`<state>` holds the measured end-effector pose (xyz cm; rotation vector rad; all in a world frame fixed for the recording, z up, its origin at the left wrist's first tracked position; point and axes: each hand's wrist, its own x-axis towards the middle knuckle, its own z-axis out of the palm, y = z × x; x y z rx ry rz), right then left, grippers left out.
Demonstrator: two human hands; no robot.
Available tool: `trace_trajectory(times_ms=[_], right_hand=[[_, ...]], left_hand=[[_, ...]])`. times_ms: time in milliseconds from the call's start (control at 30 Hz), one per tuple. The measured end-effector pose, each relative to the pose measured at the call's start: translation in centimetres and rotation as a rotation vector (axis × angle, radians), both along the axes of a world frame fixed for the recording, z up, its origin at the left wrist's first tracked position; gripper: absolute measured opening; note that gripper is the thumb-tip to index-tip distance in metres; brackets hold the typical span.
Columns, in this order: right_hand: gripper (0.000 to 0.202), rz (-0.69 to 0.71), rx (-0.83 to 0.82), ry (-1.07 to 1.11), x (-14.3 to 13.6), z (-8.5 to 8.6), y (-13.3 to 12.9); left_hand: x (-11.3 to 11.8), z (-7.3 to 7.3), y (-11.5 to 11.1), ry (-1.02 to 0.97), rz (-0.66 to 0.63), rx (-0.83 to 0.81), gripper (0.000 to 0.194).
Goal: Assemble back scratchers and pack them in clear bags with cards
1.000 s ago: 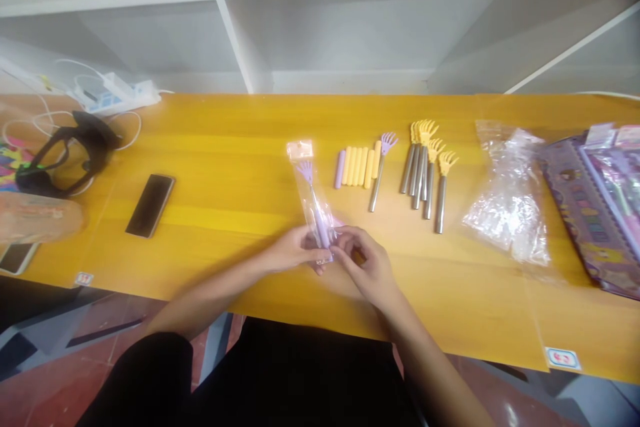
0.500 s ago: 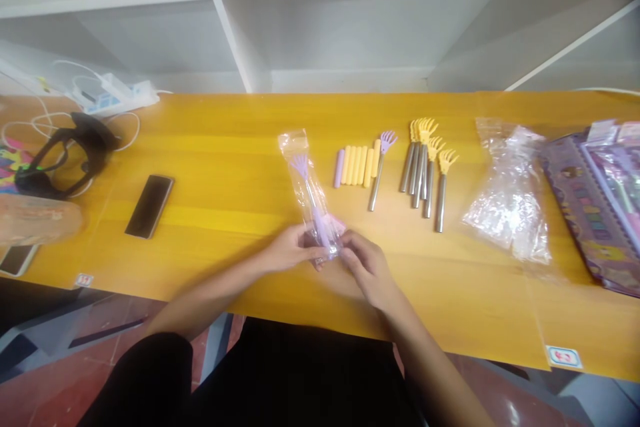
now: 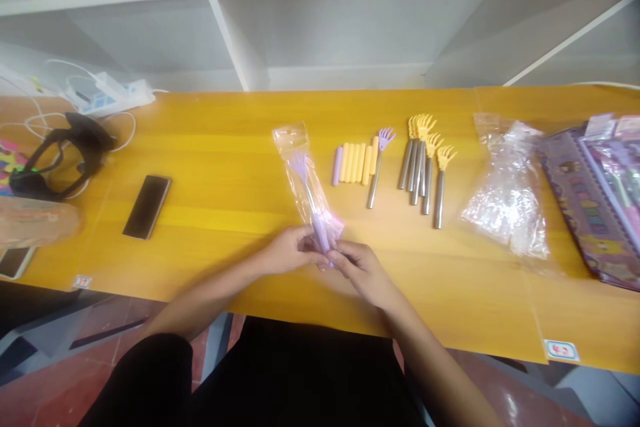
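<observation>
A clear plastic bag (image 3: 291, 139) with a purple claw-headed scratcher (image 3: 320, 230) inside slants up and left over the table. My left hand (image 3: 293, 251) is closed around the bag's lower left side, by the purple handle. At the bottom end, my right hand (image 3: 361, 268) pinches the bag and handle. Something pink shows in the bag beside the handle. Right of the bag lie a purple tube (image 3: 337, 166), several yellow tubes (image 3: 355, 163) and a purple-headed metal rod (image 3: 378, 170). Several yellow-headed metal rods (image 3: 423, 159) lie further right.
Clear plastic bags (image 3: 510, 193) are piled at the right, beside a purple printed package (image 3: 583, 207). A phone (image 3: 147, 207), black headgear (image 3: 83, 157) and a white power strip (image 3: 117, 97) are at the left. White shelving (image 3: 230, 40) stands behind the table (image 3: 225, 147).
My right hand has closed in on the bottom end of the bag and handle. The bag's top has shifted slightly left and up.
</observation>
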<state>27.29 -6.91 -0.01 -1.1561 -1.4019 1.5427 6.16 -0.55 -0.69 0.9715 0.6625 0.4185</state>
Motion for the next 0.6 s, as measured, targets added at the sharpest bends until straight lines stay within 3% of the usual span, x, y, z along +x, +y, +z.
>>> trace_trajectory(times_ms=[167,600], right_hand=[[0.056,0.024,-0.093,0.038,0.16,-0.06,-0.08],[0.062,0.036,-0.268,0.198,-0.22,-0.24,-0.47]], left_hand=[[-0.15,-0.44,-0.31,0.029,0.014,0.012,0.057],[-0.38,-0.20,-0.35,0.005,-0.021,0.107,0.044]])
